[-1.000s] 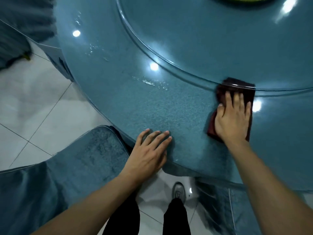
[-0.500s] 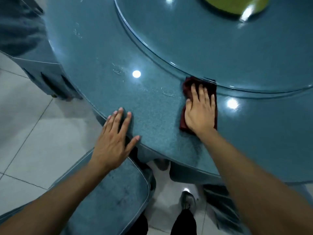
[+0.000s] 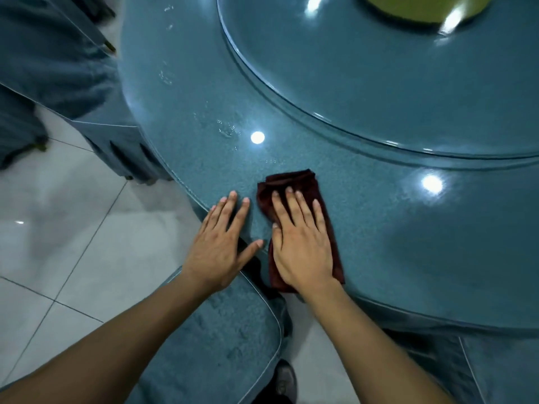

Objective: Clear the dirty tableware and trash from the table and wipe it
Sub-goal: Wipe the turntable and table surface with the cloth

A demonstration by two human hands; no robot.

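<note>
Near edge of the surface: both hands lie flat, close together but apart.
Right hand (image 3: 303,246): palm down on a dark red cloth (image 3: 294,182), fingers straight and spread a little, pressing it against the surface; nothing is curled around it.
Cloth: folded into a long strip, lying on the blue surface (image 3: 379,228) at its near rim; its far end shows beyond the fingertips and its right edge beside the palm.
Left hand (image 3: 218,252): fingers straight and fanned wide, thumb out to the right; the fingertips rest on the rim of the surface, while the palm hangs past the edge, holding nothing.
Glass turntable (image 3: 364,77): round, raised, in the middle of the surface, well beyond the cloth.
Yellow-green object (image 3: 423,7): on the turntable at the top of the view, cut off and blurred.
Wet marks (image 3: 227,131): small streaks and drops on the surface beyond the left hand.
Chairs: one blue covered seat (image 3: 221,339) under the left forearm, another (image 3: 58,62) at upper left.
Floor (image 3: 73,243): pale tiles.
</note>
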